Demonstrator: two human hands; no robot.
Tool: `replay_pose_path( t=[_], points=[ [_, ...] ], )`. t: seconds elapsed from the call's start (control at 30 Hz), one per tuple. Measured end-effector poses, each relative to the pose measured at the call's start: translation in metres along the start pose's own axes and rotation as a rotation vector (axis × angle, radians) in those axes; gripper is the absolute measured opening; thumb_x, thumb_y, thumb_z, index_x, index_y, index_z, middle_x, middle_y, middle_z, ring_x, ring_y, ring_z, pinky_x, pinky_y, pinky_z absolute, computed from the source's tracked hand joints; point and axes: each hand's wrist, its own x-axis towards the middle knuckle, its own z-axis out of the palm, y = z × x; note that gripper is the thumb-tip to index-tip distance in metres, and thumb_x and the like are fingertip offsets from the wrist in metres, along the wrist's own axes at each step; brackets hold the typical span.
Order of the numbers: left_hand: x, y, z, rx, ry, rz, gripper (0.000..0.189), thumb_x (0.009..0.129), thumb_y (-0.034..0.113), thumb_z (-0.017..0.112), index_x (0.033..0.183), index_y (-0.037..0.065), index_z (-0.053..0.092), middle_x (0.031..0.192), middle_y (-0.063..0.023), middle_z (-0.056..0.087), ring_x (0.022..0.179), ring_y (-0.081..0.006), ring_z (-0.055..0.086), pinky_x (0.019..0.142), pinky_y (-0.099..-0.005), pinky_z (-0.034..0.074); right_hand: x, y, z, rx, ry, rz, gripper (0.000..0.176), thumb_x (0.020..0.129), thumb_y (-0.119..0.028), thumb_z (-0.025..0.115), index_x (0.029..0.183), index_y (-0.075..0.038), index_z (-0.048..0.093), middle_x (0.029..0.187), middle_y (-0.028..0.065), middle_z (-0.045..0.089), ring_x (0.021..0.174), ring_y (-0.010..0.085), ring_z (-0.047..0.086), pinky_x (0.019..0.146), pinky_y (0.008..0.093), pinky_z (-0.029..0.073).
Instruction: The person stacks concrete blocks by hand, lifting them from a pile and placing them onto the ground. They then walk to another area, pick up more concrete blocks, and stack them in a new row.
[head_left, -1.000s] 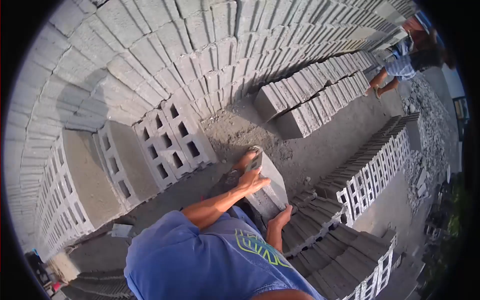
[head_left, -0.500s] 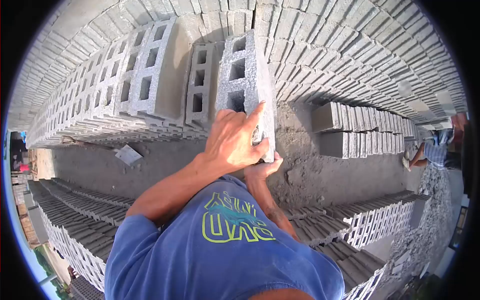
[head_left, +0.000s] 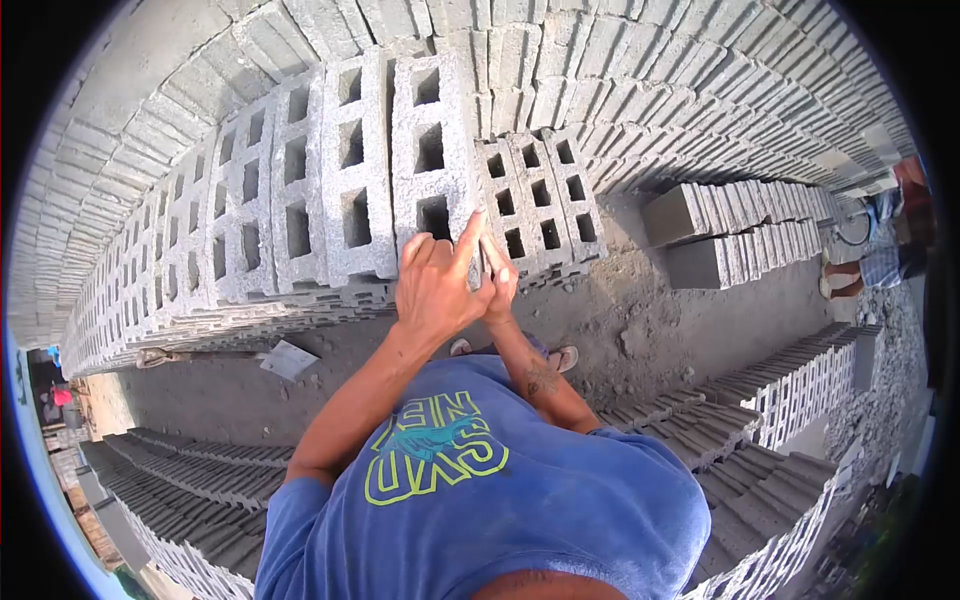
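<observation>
A grey concrete hollow block (head_left: 430,185) with three square holes facing up stands at the right end of the upper row, close against its neighbour (head_left: 353,150). Over its near end is my left hand (head_left: 440,285), the index finger stretched along the right edge and the other fingers curled at the nearest hole. My right hand (head_left: 500,283) grips low at the block's near right side, its fingers partly hidden. To the right, lower blocks (head_left: 540,195) show their holes.
Stacked blocks (head_left: 640,80) rise like a wall behind. On the ground lies a shovel (head_left: 289,360). Two short block rows (head_left: 740,255) stand at right, with a person (head_left: 880,240) beyond. More stacks (head_left: 190,490) flank me behind.
My hands have brought the block leftward against the row, closing the gap beside it. Lower blocks to its right have come into sight, and the view has shifted.
</observation>
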Motion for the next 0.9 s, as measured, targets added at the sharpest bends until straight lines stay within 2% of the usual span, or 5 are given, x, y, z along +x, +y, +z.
replay_pose_path(
  t=[0.2,0.47,0.63,0.77,0.9],
  points=[
    [0.016,-0.013,0.009,0.015,-0.088,0.004,0.069,0.063,0.024,0.07,0.126,0.002,0.051,0.069,-0.0106,0.054,0.071,-0.0267,0.056,0.087,-0.0388,0.039,0.018,0.008,0.0,-0.06,-0.023,0.015,0.066,0.092,-0.043,0.026,0.115,0.011,0.054,0.12,0.0269,0.054,0.117,0.0361,0.051,0.102,0.0403,0.037],
    [0.045,-0.024,0.016,0.133,-0.043,-0.052,0.066,0.063,0.021,0.069,0.124,0.002,0.053,0.068,-0.0087,0.053,0.069,-0.0244,0.055,0.087,-0.0383,0.039,0.061,0.013,0.008,0.042,-0.031,-0.027,0.046,0.092,-0.024,0.034,0.115,0.009,0.056,0.122,0.0245,0.054,0.119,0.0351,0.049,0.103,0.0391,0.035],
    [0.047,-0.016,0.014,0.117,-0.034,-0.074,0.067,0.06,0.016,0.071,0.124,0.007,0.054,0.067,-0.0071,0.054,0.07,-0.0238,0.055,0.085,-0.0358,0.039,0.071,0.055,-0.045,-0.095,-0.173,0.032,0.051,0.094,-0.029,0.032,0.131,0.006,0.042,0.136,0.0218,0.042,0.129,0.0306,0.038,0.108,0.036,0.025],
    [0.055,-0.009,0.01,0.178,-0.115,-0.111,0.068,0.057,0.016,0.071,0.123,0.006,0.055,0.066,-0.0074,0.054,0.068,-0.0243,0.054,0.083,-0.0359,0.039,0.045,0.134,-0.023,0.329,-0.149,0.731,0.063,0.099,-0.044,0.017,0.143,0.001,0.016,0.151,0.0116,0.015,0.139,0.0213,0.011,0.113,0.031,0.007],
    [0.056,-0.01,0.014,0.206,-0.085,-0.115,0.065,0.056,0.018,0.07,0.118,0.003,0.059,0.073,-0.0113,0.059,0.069,-0.0265,0.056,0.081,-0.0352,0.04,0.036,0.143,0.003,0.117,-0.207,0.749,0.06,0.098,-0.044,0.018,0.143,-0.005,0.022,0.151,0.0109,0.016,0.139,0.0256,0.012,0.113,0.0339,0.009]
  ],
)
